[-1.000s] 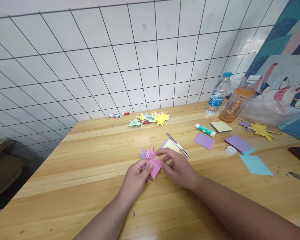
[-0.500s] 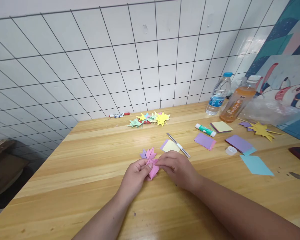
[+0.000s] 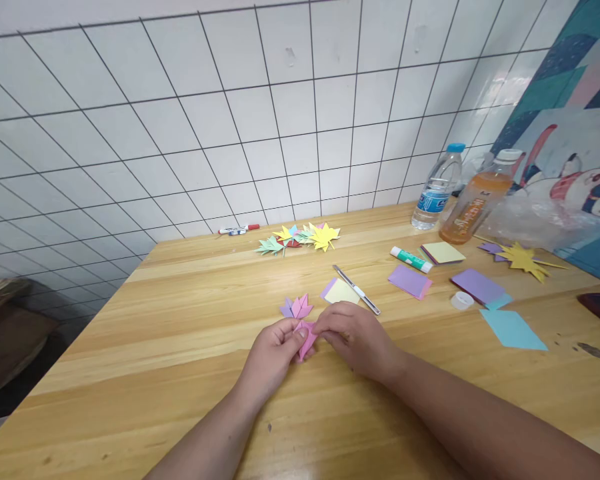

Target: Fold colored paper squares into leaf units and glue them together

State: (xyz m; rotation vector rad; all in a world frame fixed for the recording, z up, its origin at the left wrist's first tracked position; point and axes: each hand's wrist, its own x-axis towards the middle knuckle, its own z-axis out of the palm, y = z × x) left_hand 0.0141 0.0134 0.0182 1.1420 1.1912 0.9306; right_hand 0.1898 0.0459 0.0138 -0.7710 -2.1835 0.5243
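Observation:
Between my hands is a small piece of folded pink origami paper (image 3: 306, 339), held just above the table. My left hand (image 3: 276, 347) pinches its left side, with the thumb on top. The fingertips of my right hand (image 3: 353, 337) are closed on its right edge; part of the paper is hidden behind them. Just beyond it lie folded pink and purple paper pieces (image 3: 297, 307). Past my right hand, a utility knife (image 3: 357, 291) rests partly over cream and purple paper squares (image 3: 339, 292).
Folded paper leaves (image 3: 300, 239) and markers (image 3: 239, 230) lie near the tiled wall. To the right are a glue stick (image 3: 411, 259), purple paper squares (image 3: 409, 281), a tape roll (image 3: 462, 301), a blue sheet (image 3: 513, 329), a water bottle (image 3: 437, 190) and an orange drink bottle (image 3: 475, 200).
The pink paper in my hands has tilted and now shows a narrower face, slightly farther from the pieces beyond it. Both hands have barely shifted; the things around them stay put.

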